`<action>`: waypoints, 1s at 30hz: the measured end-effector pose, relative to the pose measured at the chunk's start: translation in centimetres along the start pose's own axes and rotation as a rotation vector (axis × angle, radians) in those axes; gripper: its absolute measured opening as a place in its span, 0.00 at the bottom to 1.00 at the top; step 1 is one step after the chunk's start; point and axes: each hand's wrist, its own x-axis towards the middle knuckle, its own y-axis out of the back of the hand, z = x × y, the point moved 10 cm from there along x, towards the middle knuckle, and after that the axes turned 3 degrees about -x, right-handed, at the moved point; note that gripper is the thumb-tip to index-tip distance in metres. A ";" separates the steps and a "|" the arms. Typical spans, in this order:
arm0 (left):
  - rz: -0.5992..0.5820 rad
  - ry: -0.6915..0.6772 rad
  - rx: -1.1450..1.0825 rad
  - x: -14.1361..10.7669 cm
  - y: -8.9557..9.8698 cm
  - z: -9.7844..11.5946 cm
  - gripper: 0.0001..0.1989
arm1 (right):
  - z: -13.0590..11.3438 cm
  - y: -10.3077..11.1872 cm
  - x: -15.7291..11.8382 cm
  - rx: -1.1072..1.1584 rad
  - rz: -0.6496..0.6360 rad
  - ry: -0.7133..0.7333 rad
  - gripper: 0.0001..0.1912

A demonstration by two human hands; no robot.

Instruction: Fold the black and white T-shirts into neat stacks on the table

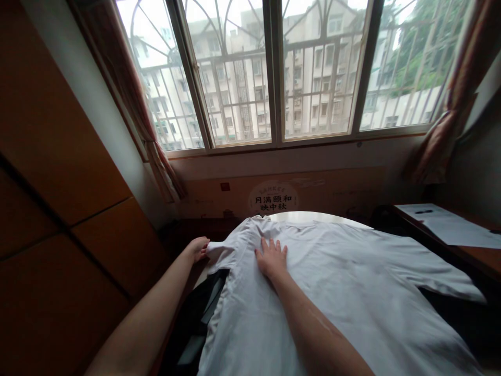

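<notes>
Pinching the end of one sleeve [222, 254], the left hand [201, 249] holds the outer edge of a white shirt [324, 282]. The right hand [272, 258] lies flat on the cloth near that sleeve's shoulder, palm down, fingers spread. Two hands show in all, and both touch the same single shirt. It lies spread across one white, rounded tabletop [324, 215], whose far rim curves out beyond the neckline. Two sleeves are in view: the one in the left hand and a second sleeve [450, 274], which reaches out to the right, untouched. Small creases run across the cloth, and the side seam nearest the left arm is puckered. Below the held sleeve, a dark shape with grey patches shows past the shirt's edge; what it is cannot be told.

To the right stands a second tabletop [487, 259], brown, with white paper [465, 224] and one dark pen [424, 211] on it; the number of sheets is unclear. Ahead, one window [317, 78] shows four panes, with bars beyond them and two curtains at the sides. Beneath it, one printed panel [203, 201] carries one red square and two lines of large characters, four above three. One wooden cabinet [66, 146] stands at the left.
</notes>
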 end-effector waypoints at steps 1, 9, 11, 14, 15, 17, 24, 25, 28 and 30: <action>-0.040 0.045 0.000 -0.3 -0.3 -0.9 0.12 | 0.0 0.0 0.0 -0.001 -0.002 0.001 0.35; -0.225 0.032 -0.058 -3.1 0.3 -2.3 0.36 | 0.1 -0.1 0.0 0.018 0.006 -0.004 0.35; -0.244 -0.030 -0.060 -3.6 0.6 -1.6 0.43 | 0.2 -0.2 0.0 0.012 0.000 -0.010 0.35; -0.212 -0.154 -0.058 -3.8 1.3 0.3 0.44 | 0.3 -0.3 0.1 -0.001 0.000 -0.014 0.35; -0.188 -0.194 -0.051 -3.8 1.6 1.0 0.43 | 0.3 -0.3 0.1 -0.001 -0.001 -0.015 0.34; -0.128 -0.259 -0.017 -3.6 2.1 2.0 0.40 | 0.2 -0.2 0.0 0.005 -0.005 -0.017 0.34; 0.025 -0.351 0.267 -2.8 1.0 1.7 0.21 | -4.1 1.3 -1.1 0.058 0.024 0.202 0.36; 0.030 -0.360 0.311 -2.9 0.6 1.4 0.18 | -4.9 1.3 -1.5 0.068 0.025 0.252 0.37; 0.035 -0.397 0.419 -3.6 -0.3 0.6 0.14 | -6.0 0.5 -2.3 0.095 -0.024 0.338 0.38; 0.036 -0.418 0.467 -4.1 -0.6 0.5 0.15 | -5.9 -0.1 -2.5 0.111 -0.064 0.347 0.38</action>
